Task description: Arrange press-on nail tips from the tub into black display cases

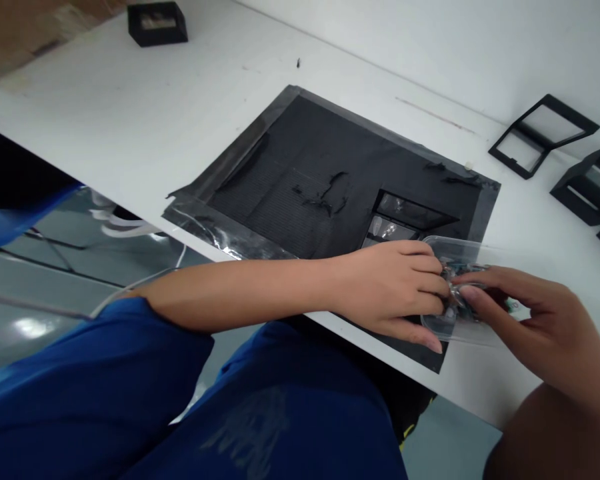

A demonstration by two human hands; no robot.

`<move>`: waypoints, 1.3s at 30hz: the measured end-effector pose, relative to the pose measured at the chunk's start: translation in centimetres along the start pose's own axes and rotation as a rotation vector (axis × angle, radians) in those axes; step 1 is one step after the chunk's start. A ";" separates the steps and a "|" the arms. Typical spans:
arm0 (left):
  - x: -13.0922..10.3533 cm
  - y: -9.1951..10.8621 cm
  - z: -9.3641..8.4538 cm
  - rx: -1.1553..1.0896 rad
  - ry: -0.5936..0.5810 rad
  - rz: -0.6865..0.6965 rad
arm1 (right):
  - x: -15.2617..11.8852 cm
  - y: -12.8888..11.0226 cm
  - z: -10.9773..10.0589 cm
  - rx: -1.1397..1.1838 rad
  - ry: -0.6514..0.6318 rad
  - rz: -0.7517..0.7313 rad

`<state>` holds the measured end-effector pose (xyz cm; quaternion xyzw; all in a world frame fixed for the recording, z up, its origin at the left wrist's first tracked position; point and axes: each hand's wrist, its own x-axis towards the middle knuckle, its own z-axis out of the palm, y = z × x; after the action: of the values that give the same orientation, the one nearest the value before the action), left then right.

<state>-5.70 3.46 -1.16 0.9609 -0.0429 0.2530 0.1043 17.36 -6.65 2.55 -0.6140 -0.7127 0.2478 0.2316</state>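
Observation:
A clear plastic container (435, 327) holds a heap of small shiny and greenish bits (463, 270) whose kind I cannot make out. My left hand (400, 287) lies across its left end, fingers curled over the rim and thumb stretched along the near side. From the right, my right hand (535, 307) reaches in, thumb and index finger pinched among the bits; what is between them is too small to name. Beside the left hand, an opened black frame (415, 212) with clear windows lies on the black mat (280, 180), partly covered by that hand.
Torn black scraps (325, 200) are strewn over the mat. Another opened black frame (545, 137) and a black windowed box (593, 187) are at the right. A similar box (157, 23) stands far left on the white table (215, 87), near a cardboard piece (30, 33).

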 end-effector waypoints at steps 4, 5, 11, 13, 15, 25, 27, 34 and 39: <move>0.2 0.3 -0.6 0.022 0.138 -0.044 | -0.5 -0.5 -0.8 -0.002 0.130 -0.017; 0.3 0.4 -0.8 0.012 0.192 -0.082 | -0.6 -0.6 -0.9 0.014 0.147 -0.021; 0.5 0.7 -1.0 -0.017 0.329 -0.240 | -0.9 -1.0 0.0 0.249 0.185 -0.108; 0.5 0.7 -0.8 0.011 0.329 -0.237 | -0.8 -1.0 0.5 0.259 0.177 -0.119; 0.4 0.6 -0.5 0.020 0.320 -0.240 | -0.7 -1.1 0.8 0.205 0.161 -0.115; 0.5 0.9 -0.9 -0.438 0.439 -0.298 | 0.0 -1.7 0.9 0.099 0.124 -0.172; 0.7 1.0 -0.9 -0.491 0.450 -0.340 | 0.0 -1.7 0.9 0.075 0.139 -0.165; 0.6 0.9 -0.1 -0.318 0.442 -0.358 | 0.2 -2.1 1.1 0.010 0.148 -0.133; 0.4 0.5 0.1 -0.309 0.341 -0.376 | 0.2 -1.9 1.0 -0.007 0.146 -0.040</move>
<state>-5.39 2.93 -0.99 0.8683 0.1158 0.3777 0.2999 15.26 -6.75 2.93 -0.6168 -0.7070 0.1953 0.2856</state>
